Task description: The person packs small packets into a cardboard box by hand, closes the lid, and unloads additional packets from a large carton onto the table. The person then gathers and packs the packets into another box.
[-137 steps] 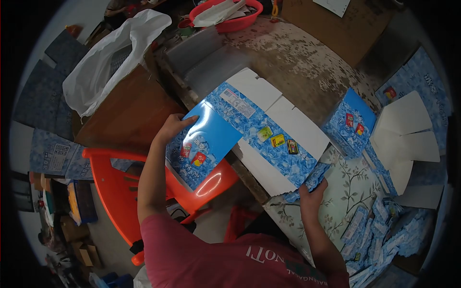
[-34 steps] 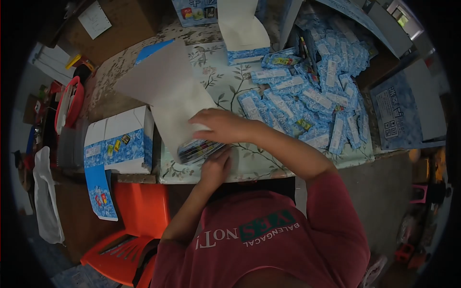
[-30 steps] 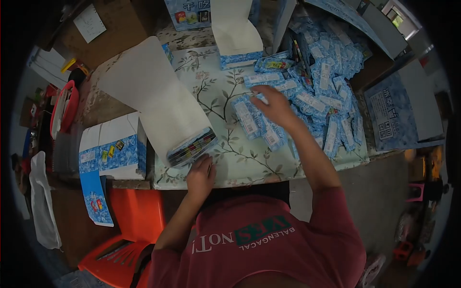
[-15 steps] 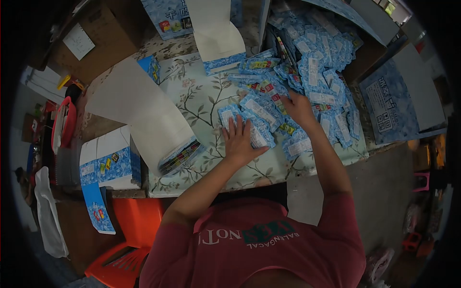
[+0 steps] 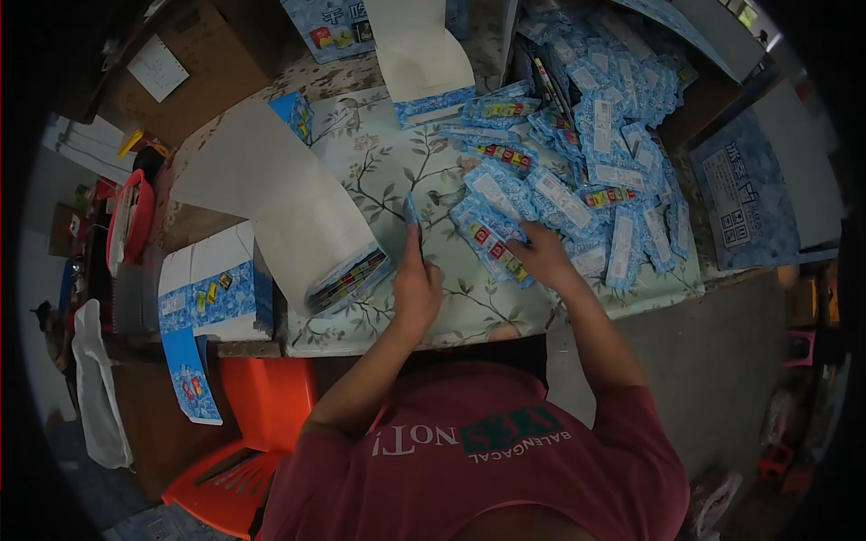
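Upright in my left hand is a blue packet, seen nearly edge-on, just right of an open box. That box has long white flaps folded out and holds a row of packets on edge. My right hand pinches the near end of another blue packet with a red and yellow strip, at the left edge of a large heap of blue packets. A second open box with a raised white flap stands behind, left of the heap.
Flattened blue and white cartons lie stacked at the table's left, one flap hanging over the edge. An orange chair stands below. Large cartons stand at the back left and right. A red basin sits far left.
My left hand has lifted a packet off the table and moved left with it. My right hand has come down and left to a packet at the heap's near edge.
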Demonstrator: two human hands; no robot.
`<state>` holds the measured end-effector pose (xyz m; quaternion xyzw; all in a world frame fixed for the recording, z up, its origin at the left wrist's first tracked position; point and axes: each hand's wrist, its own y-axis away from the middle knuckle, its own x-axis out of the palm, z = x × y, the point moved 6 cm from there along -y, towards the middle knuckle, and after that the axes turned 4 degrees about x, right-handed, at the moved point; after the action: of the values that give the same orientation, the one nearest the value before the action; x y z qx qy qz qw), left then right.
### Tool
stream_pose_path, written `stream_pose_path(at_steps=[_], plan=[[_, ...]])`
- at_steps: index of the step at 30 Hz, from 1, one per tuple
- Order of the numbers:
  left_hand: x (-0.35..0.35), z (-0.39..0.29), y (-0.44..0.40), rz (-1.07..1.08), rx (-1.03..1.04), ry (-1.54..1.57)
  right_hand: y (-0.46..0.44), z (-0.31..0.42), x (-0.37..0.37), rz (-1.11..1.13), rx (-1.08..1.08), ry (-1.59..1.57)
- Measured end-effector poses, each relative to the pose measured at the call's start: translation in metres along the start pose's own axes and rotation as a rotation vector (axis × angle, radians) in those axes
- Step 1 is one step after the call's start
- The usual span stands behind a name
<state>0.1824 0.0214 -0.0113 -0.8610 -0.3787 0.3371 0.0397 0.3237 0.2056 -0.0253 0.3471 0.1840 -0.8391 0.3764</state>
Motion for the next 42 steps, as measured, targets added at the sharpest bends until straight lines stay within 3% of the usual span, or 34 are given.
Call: stream_pose_path(at_steps=[1,2,4,11,14,17,18,20,21,22,23,26,28,32,34,35,36,37,38,39,40,42], plan=[[-0.003,0.003,0.002,0.059,-0.157,0.035,0.002,0.003,0.008,0.016,0.048,-0.048],[-0.002,0.005,0.004,0.06,-0.155,0.033,0.003,0.005,0.014,0.029,0.093,-0.1],[-0.008,0.002,0.001,-0.064,-0.006,0.015,0.003,0.004,0.011,-0.025,0.101,-0.185],[-0.025,0.024,0.028,-0.024,0.043,0.01,0.006,0.021,-0.059,-0.23,0.09,-0.527],[-0.02,0.03,0.036,0.01,-0.031,0.157,0.01,0.024,-0.061,-0.204,0.058,-0.235],[-0.019,0.04,0.027,-0.184,-0.148,0.292,0.026,0.037,-0.047,-0.238,0.068,-0.263],[-0.014,0.037,0.027,-0.203,-0.171,0.397,0.032,0.043,-0.037,-0.227,0.065,-0.261],[-0.006,0.029,0.023,-0.226,-0.209,0.506,0.047,0.052,0.001,0.058,0.101,-0.226],[0.002,0.034,0.021,-0.22,-0.432,0.765,0.051,0.052,0.012,0.065,0.103,-0.226],[0.012,0.038,0.025,-0.209,-0.655,1.019,0.055,0.05,0.032,0.211,0.169,-0.489],[0.012,0.039,0.025,-0.209,-0.655,1.018,0.057,0.051,0.046,0.353,0.231,-0.752],[0.018,0.038,0.021,-0.141,-0.577,0.957,0.051,0.027,0.023,0.207,0.416,-1.003],[0.022,0.027,0.013,-0.047,-0.196,0.621,0.027,0.005,-0.01,0.11,0.269,-0.816],[0.014,0.026,0.007,-0.079,-0.124,0.429,-0.029,0.008,-0.067,-0.144,0.131,-0.789],[0.01,0.03,0.008,0.115,-0.169,0.242,-0.056,0.01,-0.07,-0.164,-0.054,-0.57],[0.001,0.026,0.008,0.112,-0.162,0.241,-0.066,0.012,-0.06,-0.027,-0.092,-0.308],[-0.011,0.007,0.007,0.244,-0.104,0.158,-0.071,0.004,-0.056,-0.028,-0.097,-0.313],[-0.017,-0.004,0.011,0.377,-0.053,0.069,-0.07,0.009,-0.037,0.109,-0.3,0.026],[-0.021,-0.003,0.015,0.376,-0.06,0.056,-0.066,0.008,-0.016,0.244,-0.501,0.366],[-0.025,-0.01,0.018,0.396,0.084,0.002,-0.063,0.015,-0.012,0.383,-0.353,0.41],[-0.027,-0.017,0.022,0.415,0.229,-0.051,-0.065,0.019,-0.013,0.384,-0.362,0.399],[-0.023,-0.011,0.031,0.411,0.212,-0.078,-0.063,0.02,-0.013,0.39,-0.459,0.647]])
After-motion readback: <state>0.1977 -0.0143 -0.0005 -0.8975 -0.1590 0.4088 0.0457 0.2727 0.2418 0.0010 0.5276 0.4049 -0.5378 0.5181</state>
